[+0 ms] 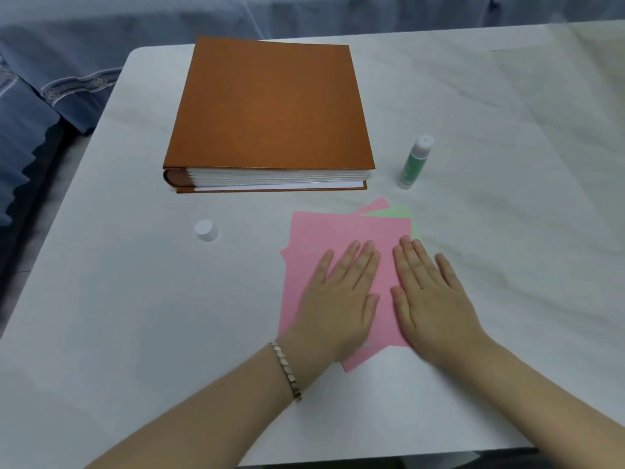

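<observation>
Soft, cool, even light falls from above. The table (135, 299) is bright and looks washed out at its far right corner. Faint shadows sit under the album (270, 106), glue stick (414, 164) and cap (206, 230). The paper (338, 228) looks matte. Detail is mildly soft throughout. Wide-angle distortion bows the table's edges, and the cloth (33, 113) behind is dim.

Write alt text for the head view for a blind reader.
A left hand and a right hand lie flat, side by side, on a pink sheet topping a loose pile of coloured paper on a white table. Beyond: a closed brown album, an upright glue stick and a white cap.
</observation>
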### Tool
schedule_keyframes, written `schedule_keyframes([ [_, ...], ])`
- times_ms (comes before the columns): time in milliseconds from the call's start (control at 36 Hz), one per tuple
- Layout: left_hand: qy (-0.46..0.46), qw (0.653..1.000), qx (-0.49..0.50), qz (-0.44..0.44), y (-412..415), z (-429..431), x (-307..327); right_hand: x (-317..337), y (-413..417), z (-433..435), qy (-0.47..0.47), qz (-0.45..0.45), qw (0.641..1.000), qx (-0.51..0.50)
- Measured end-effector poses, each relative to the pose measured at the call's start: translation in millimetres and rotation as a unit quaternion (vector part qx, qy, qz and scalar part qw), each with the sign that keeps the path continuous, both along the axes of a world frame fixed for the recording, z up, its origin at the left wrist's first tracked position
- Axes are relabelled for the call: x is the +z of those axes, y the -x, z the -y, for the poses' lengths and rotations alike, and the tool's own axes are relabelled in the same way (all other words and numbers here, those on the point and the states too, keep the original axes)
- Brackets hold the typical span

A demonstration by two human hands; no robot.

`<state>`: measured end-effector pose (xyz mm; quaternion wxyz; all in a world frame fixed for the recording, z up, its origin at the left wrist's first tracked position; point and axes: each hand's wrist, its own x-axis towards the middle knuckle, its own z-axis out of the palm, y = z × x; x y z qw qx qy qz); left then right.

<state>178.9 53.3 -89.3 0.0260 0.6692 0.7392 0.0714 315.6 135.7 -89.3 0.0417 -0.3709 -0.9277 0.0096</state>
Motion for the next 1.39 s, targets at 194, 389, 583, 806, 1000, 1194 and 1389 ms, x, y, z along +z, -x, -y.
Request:
schedule_keyframes([
  [194, -0.003, 0.998, 0.058, -0.026, 52, 26, -2, 3, -2, 0, 0.015, 0.004, 1.000, 0.002],
  [389, -0.008, 0.998, 0.059, -0.022, 75, 29, 5, 13, 1, -12, 0.109, 0.022, 0.993, 0.041],
  [583, -0.070, 0.994, 0.085, 0.018, 74, 10, 9, 48, 39, -74, 0.284, -0.322, 0.884, -0.185],
  [806, -0.050, 0.996, 0.067, 0.028, 79, 7, 17, 35, 81, -114, 0.315, -0.441, 0.778, -0.317],
  [1000, -0.026, 0.989, 0.086, 0.117, 79, 1, 33, 60, 76, -96, 0.295, -0.494, 0.773, -0.268],
  [1194, -0.092, 0.862, 0.136, 0.479, 48, -8, 84, 117, 62, -19, 0.414, -0.509, 0.741, -0.144],
  [1389, -0.122, 0.835, 0.089, 0.529, 27, 12, 81, 118, 57, 17, 0.445, -0.519, 0.707, -0.181],
])
